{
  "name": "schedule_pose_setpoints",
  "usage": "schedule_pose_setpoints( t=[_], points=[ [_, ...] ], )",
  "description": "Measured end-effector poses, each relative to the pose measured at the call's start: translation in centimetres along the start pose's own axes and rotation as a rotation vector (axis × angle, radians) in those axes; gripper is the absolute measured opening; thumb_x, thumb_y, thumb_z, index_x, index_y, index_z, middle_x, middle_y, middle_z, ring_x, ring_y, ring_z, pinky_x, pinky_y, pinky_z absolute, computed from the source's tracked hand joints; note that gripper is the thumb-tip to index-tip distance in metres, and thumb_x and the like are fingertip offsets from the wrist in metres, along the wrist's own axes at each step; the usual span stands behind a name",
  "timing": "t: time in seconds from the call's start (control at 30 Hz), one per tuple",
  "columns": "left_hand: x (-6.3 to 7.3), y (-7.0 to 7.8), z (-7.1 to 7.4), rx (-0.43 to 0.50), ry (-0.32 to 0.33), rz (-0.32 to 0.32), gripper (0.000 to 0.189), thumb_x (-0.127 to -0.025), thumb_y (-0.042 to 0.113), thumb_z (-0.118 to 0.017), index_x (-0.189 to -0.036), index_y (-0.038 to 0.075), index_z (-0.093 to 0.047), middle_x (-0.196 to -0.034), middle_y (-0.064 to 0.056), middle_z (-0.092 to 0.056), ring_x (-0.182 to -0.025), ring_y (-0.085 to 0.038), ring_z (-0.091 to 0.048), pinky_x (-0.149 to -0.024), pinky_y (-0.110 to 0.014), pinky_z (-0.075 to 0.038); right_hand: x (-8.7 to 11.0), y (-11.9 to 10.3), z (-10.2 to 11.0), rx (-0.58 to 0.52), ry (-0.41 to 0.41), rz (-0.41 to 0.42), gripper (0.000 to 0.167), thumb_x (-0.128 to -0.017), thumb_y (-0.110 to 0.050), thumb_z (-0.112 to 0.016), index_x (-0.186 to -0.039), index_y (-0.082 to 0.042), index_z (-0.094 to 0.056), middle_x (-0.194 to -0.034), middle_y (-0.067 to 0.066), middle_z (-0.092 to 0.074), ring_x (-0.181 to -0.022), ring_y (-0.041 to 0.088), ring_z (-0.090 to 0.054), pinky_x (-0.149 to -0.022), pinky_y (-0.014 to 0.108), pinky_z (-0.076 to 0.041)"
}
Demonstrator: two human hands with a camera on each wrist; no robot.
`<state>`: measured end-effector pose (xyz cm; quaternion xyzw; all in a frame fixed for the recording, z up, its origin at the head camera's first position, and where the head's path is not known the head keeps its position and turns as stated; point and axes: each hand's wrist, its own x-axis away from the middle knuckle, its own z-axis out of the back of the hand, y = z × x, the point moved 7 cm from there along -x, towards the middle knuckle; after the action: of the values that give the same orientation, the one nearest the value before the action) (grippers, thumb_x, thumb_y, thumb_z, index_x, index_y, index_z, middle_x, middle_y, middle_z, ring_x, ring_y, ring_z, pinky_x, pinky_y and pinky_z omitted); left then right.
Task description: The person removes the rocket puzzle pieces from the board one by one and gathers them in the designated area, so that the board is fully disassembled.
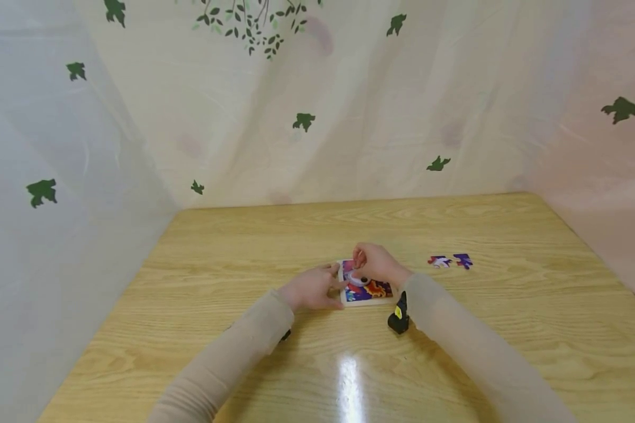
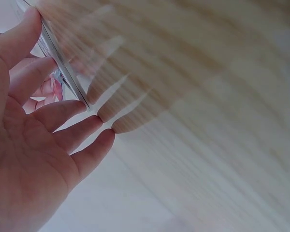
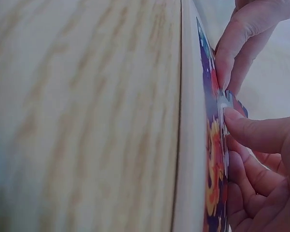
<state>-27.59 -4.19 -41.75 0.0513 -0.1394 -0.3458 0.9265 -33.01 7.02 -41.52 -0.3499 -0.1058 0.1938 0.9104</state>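
Note:
A colourful jigsaw puzzle [image 1: 373,290] with an orange and purple picture lies in a white-edged tray [image 1: 370,303] on the wooden table. My left hand [image 1: 312,288] is at the tray's left side, its fingers spread and fairly straight, some touching the tray's edge [image 2: 70,79] and others the tabletop. From above, my right hand [image 1: 378,263] reaches over the puzzle. Between its thumb and fingers it pinches a puzzle piece [image 3: 238,107], tilted up from the picture. A left fingertip [image 3: 224,79] presses close beside this piece. The right hand hides part of the puzzle.
Two loose puzzle pieces, a red-and-white one [image 1: 440,261] and a purple one [image 1: 463,260], lie on the table [image 1: 508,329] to the right of the tray. Behind the table hangs a pale curtain [image 1: 360,147] with leaf prints. A black wrist camera [image 1: 398,320] sits under the right wrist.

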Motion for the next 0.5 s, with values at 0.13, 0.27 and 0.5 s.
schedule_pose_setpoints(
  t=[0.13, 0.27, 0.5],
  points=[
    [0.09, 0.13, 0.20, 0.002, 0.005, -0.001, 0.053, -0.087, 0.038, -0.066, -0.133, 0.015, -0.054, -0.150, -0.024, -0.027, -0.138, -0.037, -0.033, -0.112, -0.039, -0.031, -0.07, 0.16, 0.02, -0.021, 0.004, 0.010, 0.024, -0.079, -0.005, -0.075, -0.091, -0.004, -0.054, -0.084, 0.007, -0.061, -0.073, 0.017, -0.054, -0.064, 0.025, -0.045],
    [0.23, 0.25, 0.29, 0.011, 0.007, 0.002, 0.053, -0.087, 0.038, -0.067, -0.133, 0.014, -0.054, -0.150, -0.025, -0.027, -0.138, -0.036, -0.032, -0.112, -0.039, -0.030, -0.08, 0.28, -0.06, -0.042, 0.001, 0.001, 0.024, -0.079, -0.004, -0.075, -0.092, -0.004, -0.054, -0.084, 0.007, -0.061, -0.073, 0.017, -0.054, -0.064, 0.025, -0.045],
    [0.18, 0.26, 0.25, 0.002, 0.013, 0.004, 0.053, -0.087, 0.037, -0.067, -0.133, 0.013, -0.055, -0.149, -0.025, -0.029, -0.138, -0.035, -0.033, -0.112, -0.038, -0.031, 0.04, -0.03, 0.05, -0.058, 0.030, 0.048, 0.020, -0.081, -0.006, -0.072, -0.089, -0.004, -0.054, -0.079, 0.006, -0.059, -0.069, 0.015, -0.052, -0.061, 0.024, -0.043]
  ],
)
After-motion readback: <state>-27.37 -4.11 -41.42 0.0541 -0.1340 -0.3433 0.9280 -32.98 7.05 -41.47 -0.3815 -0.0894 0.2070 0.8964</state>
